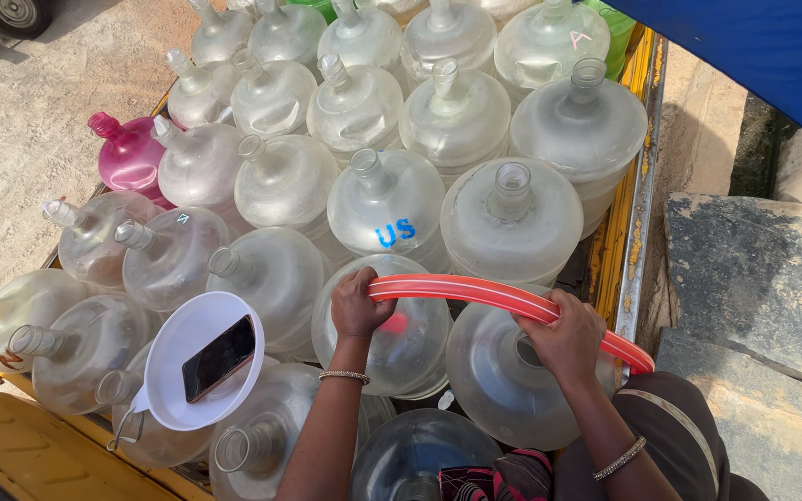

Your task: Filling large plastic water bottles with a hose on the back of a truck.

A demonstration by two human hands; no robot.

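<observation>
A red and orange hose (475, 293) stretches across the tops of two clear water jugs. My left hand (356, 304) grips its left end above a clear jug with a red cap (399, 345). My right hand (568, 336) grips the hose further right, over the open mouth of another clear jug (494, 380). Both wrists wear thin bracelets.
Several large clear jugs (512, 218) fill a yellow-edged cart bed (616, 241), with one pink jug (127, 156) at the left. A white funnel (174, 357) holding a black phone (219, 357) rests on jugs at lower left. Stone slabs (754, 269) lie to the right, sandy ground to the left.
</observation>
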